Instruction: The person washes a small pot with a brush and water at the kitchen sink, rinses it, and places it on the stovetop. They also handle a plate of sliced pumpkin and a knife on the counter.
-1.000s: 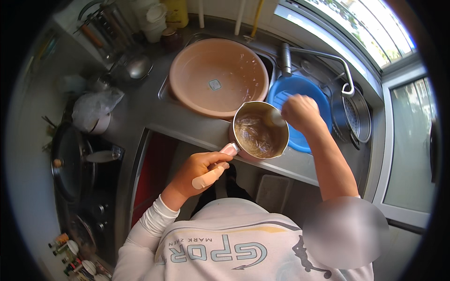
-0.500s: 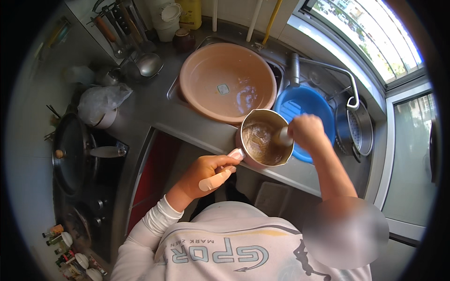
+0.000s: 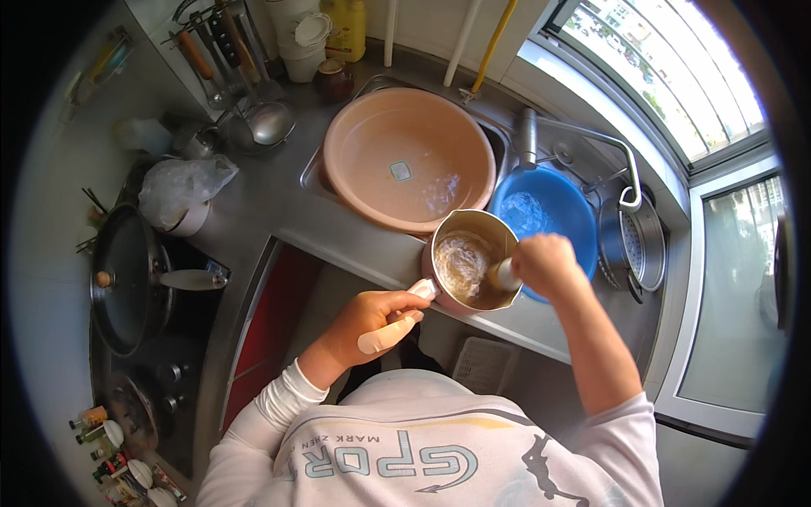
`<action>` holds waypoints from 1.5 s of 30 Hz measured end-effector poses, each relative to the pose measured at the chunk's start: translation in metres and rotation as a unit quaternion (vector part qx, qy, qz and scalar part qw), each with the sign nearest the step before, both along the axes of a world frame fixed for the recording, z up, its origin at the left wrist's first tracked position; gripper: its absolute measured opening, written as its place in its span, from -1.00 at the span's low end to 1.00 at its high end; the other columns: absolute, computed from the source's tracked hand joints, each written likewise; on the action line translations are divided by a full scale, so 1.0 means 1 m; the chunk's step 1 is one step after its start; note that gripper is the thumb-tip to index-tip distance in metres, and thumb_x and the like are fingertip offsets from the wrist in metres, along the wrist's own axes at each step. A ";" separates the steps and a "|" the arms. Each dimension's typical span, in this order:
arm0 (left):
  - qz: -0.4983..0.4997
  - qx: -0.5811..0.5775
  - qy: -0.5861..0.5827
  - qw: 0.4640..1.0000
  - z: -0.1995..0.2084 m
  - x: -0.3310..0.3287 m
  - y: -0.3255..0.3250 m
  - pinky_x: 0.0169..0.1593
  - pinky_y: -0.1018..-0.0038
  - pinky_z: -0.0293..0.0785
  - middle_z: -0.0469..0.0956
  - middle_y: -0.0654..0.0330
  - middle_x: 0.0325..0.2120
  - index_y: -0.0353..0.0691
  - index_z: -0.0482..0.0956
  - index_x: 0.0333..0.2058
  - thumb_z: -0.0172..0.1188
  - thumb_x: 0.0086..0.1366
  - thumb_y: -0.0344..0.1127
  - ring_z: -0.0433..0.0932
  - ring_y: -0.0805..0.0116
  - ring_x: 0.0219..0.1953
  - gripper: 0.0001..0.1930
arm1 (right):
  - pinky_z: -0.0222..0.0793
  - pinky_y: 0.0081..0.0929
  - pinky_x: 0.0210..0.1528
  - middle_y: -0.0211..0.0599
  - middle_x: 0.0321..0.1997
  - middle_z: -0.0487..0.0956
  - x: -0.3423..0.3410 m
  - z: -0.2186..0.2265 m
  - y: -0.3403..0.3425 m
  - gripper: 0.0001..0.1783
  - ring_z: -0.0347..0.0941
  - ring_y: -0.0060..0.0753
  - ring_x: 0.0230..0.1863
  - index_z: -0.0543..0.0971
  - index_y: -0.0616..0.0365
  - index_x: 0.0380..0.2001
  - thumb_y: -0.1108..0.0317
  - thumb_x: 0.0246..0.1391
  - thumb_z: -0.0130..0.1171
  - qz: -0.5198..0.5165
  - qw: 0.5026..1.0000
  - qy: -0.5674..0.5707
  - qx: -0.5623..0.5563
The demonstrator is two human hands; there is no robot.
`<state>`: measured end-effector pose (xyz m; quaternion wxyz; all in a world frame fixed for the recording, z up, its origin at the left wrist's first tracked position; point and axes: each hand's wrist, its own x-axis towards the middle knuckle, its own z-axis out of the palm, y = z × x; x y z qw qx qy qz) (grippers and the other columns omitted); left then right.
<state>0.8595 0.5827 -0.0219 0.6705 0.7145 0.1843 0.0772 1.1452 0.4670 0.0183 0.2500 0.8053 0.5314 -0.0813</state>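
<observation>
My left hand (image 3: pixel 372 325) is closed round the white handle (image 3: pixel 425 290) of a small pinkish saucepan (image 3: pixel 492 228) with a pouring lip. An adhesive plaster or pale wrap shows on its thumb. The saucepan is over the counter's front edge, in front of the large basin, and cloudy, foamy liquid (image 3: pixel 459 258) swirls in it. Inside the pan's right side, my right hand (image 3: pixel 547 266) grips a short, thick, pale tool (image 3: pixel 505 275). Its lower end is hidden in the liquid, so I cannot tell its kind.
A large orange-brown basin (image 3: pixel 363 127) sits over the sink, beside a blue basin (image 3: pixel 579 198) with water. Strainer pots (image 3: pixel 646 245) stand at right under the faucet (image 3: pixel 629 160). A lidded pan (image 3: pixel 127 296) is on the stove at left; ladles (image 3: pixel 270 124) lie at the back left.
The right hand and the tool have moved slightly down and left within the saucepan. The pan has shifted a little toward me, and its liquid now looks foamier and swirls.
</observation>
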 end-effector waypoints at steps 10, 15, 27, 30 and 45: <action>-0.002 -0.001 0.013 1.000 -0.003 -0.003 0.004 -0.29 0.57 0.55 0.71 0.15 -0.27 -0.33 0.66 0.04 0.17 0.43 -0.37 0.59 0.53 -0.37 -0.72 | 0.59 -0.17 -0.23 -0.22 -0.39 0.72 0.022 0.004 0.059 -0.88 0.68 -0.06 -0.28 0.79 -0.10 -0.38 0.30 0.03 0.29 -0.026 0.997 0.046 0.051; 0.013 -0.004 0.001 1.000 -0.006 -0.005 0.002 -0.28 0.59 0.53 0.71 0.17 -0.28 -0.32 0.67 0.03 0.18 0.43 -0.37 0.57 0.55 -0.39 -0.72 | 0.58 -0.17 -0.20 -0.25 -0.39 0.72 -0.011 0.022 -0.001 -0.88 0.67 -0.08 -0.30 0.79 -0.12 -0.37 0.28 0.05 0.30 0.012 0.993 0.113 -0.024; 0.011 -0.025 0.006 1.000 0.002 -0.002 -0.005 -0.25 0.57 0.57 0.72 0.13 -0.24 -0.35 0.65 0.03 0.15 0.44 -0.38 0.67 0.48 -0.26 -0.72 | 0.60 -0.20 -0.25 -0.26 -0.42 0.72 0.000 0.005 0.004 -0.85 0.69 -0.12 -0.33 0.78 -0.03 -0.46 0.28 0.09 0.27 -0.001 0.999 0.045 0.006; 0.019 0.004 0.007 1.000 -0.004 -0.009 -0.001 -0.24 0.57 0.57 0.72 0.13 -0.25 -0.36 0.65 0.03 0.15 0.44 -0.38 0.66 0.48 -0.27 -0.72 | 0.59 -0.21 -0.24 -0.28 -0.45 0.71 -0.043 0.022 0.015 -0.89 0.68 -0.10 -0.35 0.77 -0.08 -0.46 0.31 0.06 0.28 0.076 0.991 0.112 -0.020; 0.016 0.047 0.018 0.999 0.002 -0.010 -0.005 -0.29 0.58 0.49 0.70 0.19 -0.36 -0.33 0.67 0.01 0.19 0.41 -0.39 0.52 0.58 -0.43 -0.73 | 0.58 -0.13 -0.19 -0.16 -0.44 0.68 -0.049 0.019 0.037 -0.86 0.65 -0.01 -0.31 0.77 -0.05 -0.42 0.25 0.04 0.27 0.122 0.976 0.150 0.100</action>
